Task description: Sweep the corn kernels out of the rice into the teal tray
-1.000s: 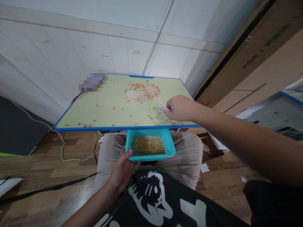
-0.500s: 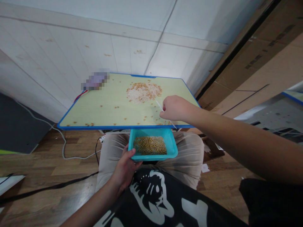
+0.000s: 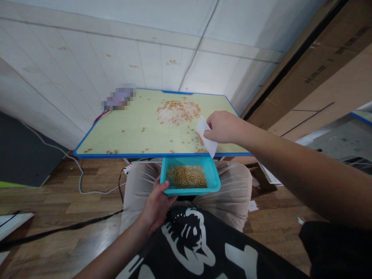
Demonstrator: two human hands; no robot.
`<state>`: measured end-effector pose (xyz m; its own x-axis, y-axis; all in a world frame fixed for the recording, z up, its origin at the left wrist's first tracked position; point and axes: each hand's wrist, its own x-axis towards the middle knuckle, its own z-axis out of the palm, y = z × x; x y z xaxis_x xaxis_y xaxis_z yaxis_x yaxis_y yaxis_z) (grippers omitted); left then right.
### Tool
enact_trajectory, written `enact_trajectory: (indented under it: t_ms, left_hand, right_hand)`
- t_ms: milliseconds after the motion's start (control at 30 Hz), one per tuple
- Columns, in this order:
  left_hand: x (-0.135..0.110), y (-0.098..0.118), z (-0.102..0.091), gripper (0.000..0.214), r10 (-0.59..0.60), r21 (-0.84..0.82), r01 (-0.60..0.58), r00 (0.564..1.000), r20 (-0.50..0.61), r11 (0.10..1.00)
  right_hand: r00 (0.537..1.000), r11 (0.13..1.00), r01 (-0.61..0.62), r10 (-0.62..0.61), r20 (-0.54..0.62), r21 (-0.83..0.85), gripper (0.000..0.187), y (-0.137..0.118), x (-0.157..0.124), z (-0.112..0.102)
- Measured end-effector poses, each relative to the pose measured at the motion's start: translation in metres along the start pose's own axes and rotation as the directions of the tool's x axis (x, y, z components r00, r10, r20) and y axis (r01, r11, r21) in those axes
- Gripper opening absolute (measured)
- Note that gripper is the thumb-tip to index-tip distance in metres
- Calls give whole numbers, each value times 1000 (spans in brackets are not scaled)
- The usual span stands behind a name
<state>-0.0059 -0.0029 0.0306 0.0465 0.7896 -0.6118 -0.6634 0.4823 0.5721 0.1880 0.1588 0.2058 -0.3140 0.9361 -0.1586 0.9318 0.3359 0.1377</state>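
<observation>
My left hand (image 3: 158, 203) grips the near left corner of a turquoise plastic tray (image 3: 215, 182), thumb over the rim. The tray sits over my lap, its far edge close under the table's front edge. Yellowish soybeans (image 3: 187, 177) cover its bottom. In my right hand (image 3: 222, 126) is a white card (image 3: 209, 143), pinched and tilted, its lower end at the table's front edge. Loose beans (image 3: 200, 149) lie just left of the card. Farther back on the table is a pile of white grains mixed with beans (image 3: 178, 113).
The pale green folding table (image 3: 133, 116) has a blue rim and scattered beans. A blurred-out object (image 3: 119, 97) lies at its back left corner. A white wall (image 3: 116, 58) stands behind, cardboard (image 3: 314, 69) on the right. A cable (image 3: 80, 174) runs across the floor at left.
My right hand has turned the white card from edge-on to show its flat side. More beans are gathered left of the card, near the front edge. My left hand keeps its hold on the tray.
</observation>
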Motion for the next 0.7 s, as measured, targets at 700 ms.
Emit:
enact_trajectory:
  t_ms: [700]
  left_hand:
    - [0, -3, -7, 86, 60, -14, -61, 997, -53, 998]
  right_hand:
    - [827, 883, 466, -413, -381, 55, 32, 62, 30, 6]
